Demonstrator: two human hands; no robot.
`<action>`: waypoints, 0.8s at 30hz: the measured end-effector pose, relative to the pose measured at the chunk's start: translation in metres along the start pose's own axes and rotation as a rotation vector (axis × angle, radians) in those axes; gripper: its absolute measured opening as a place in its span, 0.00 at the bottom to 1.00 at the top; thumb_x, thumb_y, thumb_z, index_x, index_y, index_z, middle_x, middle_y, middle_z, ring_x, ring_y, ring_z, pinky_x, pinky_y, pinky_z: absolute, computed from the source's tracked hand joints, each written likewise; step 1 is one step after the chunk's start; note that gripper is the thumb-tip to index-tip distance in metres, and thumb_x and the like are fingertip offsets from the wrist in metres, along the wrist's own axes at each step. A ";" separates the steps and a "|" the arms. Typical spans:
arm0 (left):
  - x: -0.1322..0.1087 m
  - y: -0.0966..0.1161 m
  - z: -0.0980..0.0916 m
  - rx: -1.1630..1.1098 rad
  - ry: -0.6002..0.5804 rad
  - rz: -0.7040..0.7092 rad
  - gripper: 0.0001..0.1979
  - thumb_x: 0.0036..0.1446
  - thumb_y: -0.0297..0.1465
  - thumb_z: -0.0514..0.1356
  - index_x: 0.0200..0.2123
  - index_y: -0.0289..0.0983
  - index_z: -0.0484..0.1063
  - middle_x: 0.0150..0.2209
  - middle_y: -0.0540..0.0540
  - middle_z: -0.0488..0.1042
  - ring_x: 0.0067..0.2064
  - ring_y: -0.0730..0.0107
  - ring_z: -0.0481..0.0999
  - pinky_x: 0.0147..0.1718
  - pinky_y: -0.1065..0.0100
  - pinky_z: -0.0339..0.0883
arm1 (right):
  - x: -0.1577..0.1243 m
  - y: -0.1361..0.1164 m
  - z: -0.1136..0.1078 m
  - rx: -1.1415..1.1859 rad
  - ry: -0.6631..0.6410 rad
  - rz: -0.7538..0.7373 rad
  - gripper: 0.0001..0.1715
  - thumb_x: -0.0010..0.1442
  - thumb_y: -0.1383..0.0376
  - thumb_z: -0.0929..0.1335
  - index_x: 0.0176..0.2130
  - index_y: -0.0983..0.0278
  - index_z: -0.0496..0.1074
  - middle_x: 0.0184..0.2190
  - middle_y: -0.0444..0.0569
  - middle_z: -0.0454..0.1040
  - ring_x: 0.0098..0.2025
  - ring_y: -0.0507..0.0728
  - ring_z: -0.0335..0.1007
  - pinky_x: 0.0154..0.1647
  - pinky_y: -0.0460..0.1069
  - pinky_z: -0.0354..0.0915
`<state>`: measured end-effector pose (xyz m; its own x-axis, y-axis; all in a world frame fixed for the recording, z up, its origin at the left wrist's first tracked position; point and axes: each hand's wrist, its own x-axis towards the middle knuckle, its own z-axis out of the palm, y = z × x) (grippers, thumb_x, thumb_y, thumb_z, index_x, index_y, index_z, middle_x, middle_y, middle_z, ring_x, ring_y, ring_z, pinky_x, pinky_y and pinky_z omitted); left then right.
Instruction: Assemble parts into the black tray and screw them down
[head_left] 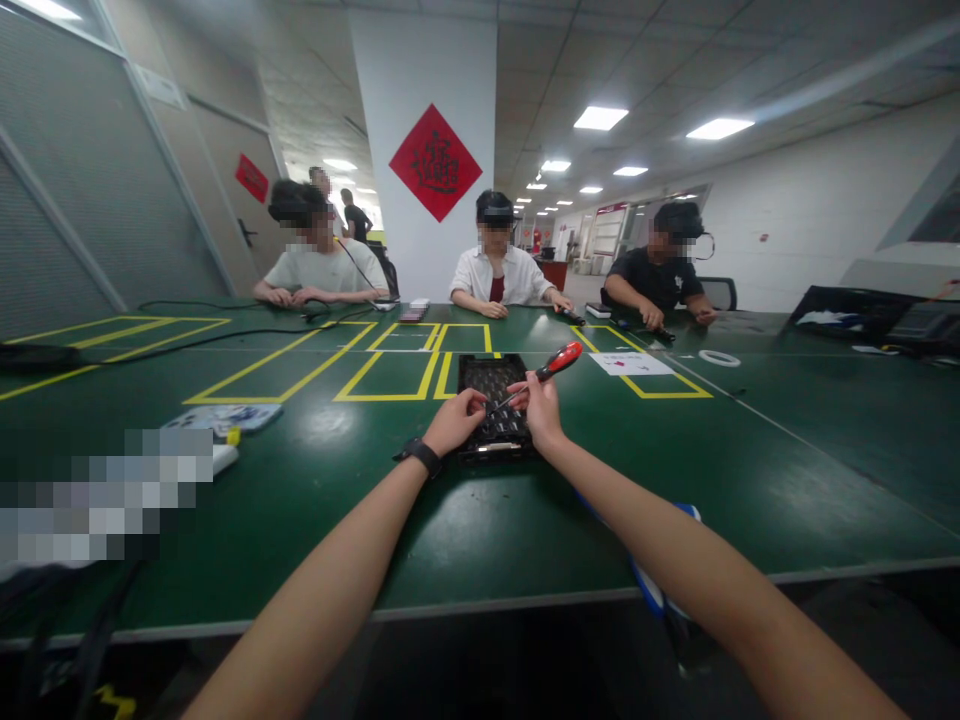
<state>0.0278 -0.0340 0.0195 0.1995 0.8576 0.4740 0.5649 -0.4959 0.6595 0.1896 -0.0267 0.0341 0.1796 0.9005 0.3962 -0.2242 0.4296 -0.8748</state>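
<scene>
A black flat device (492, 385) with a perforated top lies on the green table (525, 520) in front of me. My right hand (537, 405) is closed round a screwdriver with a red and black handle (559, 360); its shaft slants down to the device's near left part. My left hand (454, 420), with a black watch on the wrist, rests with curled fingers on the device's near left corner, beside the screwdriver tip.
Yellow tape rectangles (390, 375) mark the table. A white sheet (630, 363) and a roll of tape (718, 357) lie to the right, a white object (225, 458) to the left. Three people sit at the far edge. A blue and white object (660, 595) lies under my right forearm.
</scene>
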 end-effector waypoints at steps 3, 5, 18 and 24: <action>-0.001 0.002 -0.001 0.024 -0.019 -0.017 0.13 0.50 0.28 0.56 0.41 0.35 0.68 0.30 0.48 0.72 0.32 0.71 0.71 0.34 0.69 0.64 | 0.001 0.001 0.000 0.044 0.005 0.052 0.13 0.58 0.55 0.61 0.37 0.62 0.58 0.23 0.41 0.72 0.17 0.47 0.65 0.17 0.41 0.60; -0.001 0.002 -0.002 0.029 -0.022 -0.019 0.13 0.50 0.29 0.56 0.41 0.36 0.68 0.30 0.49 0.72 0.32 0.71 0.71 0.33 0.70 0.64 | 0.002 0.001 0.000 0.065 -0.012 0.083 0.12 0.58 0.56 0.61 0.37 0.62 0.57 0.23 0.42 0.73 0.17 0.47 0.65 0.17 0.40 0.60; 0.000 0.000 -0.001 -0.026 -0.061 -0.029 0.15 0.47 0.26 0.56 0.41 0.36 0.69 0.25 0.52 0.70 0.28 0.74 0.70 0.32 0.71 0.64 | 0.000 -0.004 0.001 0.073 -0.021 0.087 0.12 0.58 0.57 0.61 0.37 0.63 0.58 0.23 0.42 0.73 0.18 0.46 0.65 0.17 0.40 0.59; -0.001 0.003 -0.002 -0.078 -0.039 -0.042 0.16 0.46 0.25 0.57 0.41 0.36 0.69 0.25 0.52 0.71 0.28 0.74 0.70 0.32 0.71 0.64 | 0.000 -0.004 0.000 0.080 -0.012 0.059 0.13 0.58 0.56 0.61 0.37 0.63 0.59 0.23 0.42 0.73 0.19 0.47 0.65 0.17 0.40 0.58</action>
<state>0.0278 -0.0360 0.0219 0.2085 0.8818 0.4229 0.5096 -0.4671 0.7226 0.1905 -0.0290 0.0378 0.1525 0.9248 0.3486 -0.3103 0.3796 -0.8715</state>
